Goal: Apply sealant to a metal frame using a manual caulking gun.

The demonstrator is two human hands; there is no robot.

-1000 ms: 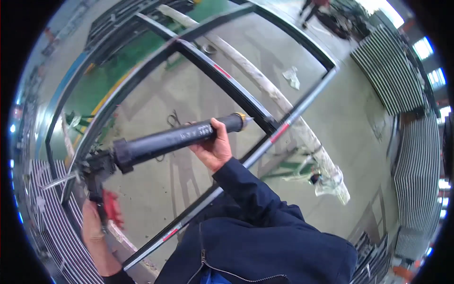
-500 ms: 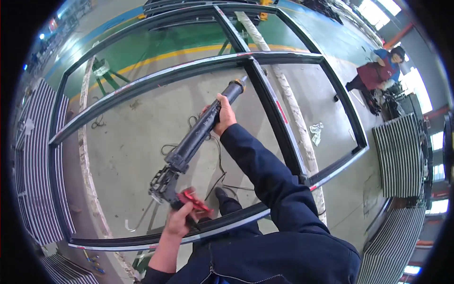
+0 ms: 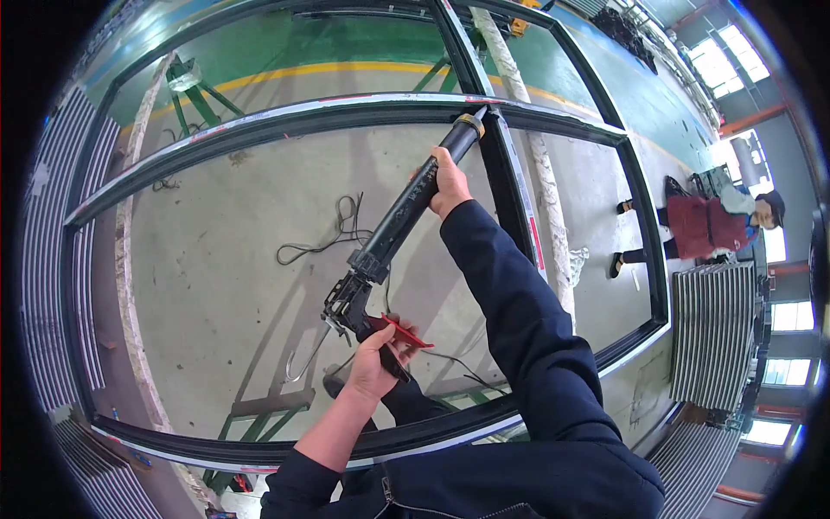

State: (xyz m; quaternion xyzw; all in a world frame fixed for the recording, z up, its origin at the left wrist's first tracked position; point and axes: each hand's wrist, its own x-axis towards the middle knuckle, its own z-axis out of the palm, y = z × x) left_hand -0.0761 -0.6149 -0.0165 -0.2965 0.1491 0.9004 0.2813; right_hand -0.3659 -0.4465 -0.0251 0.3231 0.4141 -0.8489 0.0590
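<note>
At far left, a stack (image 3: 52, 259) of ribbed strips stood partly behind the frame; its outer edge faded into the dark lens rim. Beside it, a pale, rough-coated pole (image 3: 128, 294) ran beneath the frame (image 3: 259, 118). The frame comprised dark, grooved bars with smooth, light edges; its top was cut off by the upper border. Thin black cable (image 3: 279, 257) lay looped on the smooth grey floor (image 3: 216, 285), its run partly concealed by the gun (image 3: 393, 225). A bent metal rod (image 3: 294, 368) extended from the gun's rear.

The left hand (image 3: 372, 368) was clamped on the handle, fingers around it by the flat red trigger (image 3: 399, 330); the palm hid most of the grip. The gun, a long black cylinder, sloped up to the right across the frame's opening. The right hand (image 3: 450, 189) was clamped on the barrel near its front, with the fingers largely hidden underneath. The pointed nozzle (image 3: 482, 112) was at the bar junction; contact could not be determined.

At right, a person (image 3: 705, 225) in a maroon apron stood beyond the frame, whose side bar crossed the legs.
</note>
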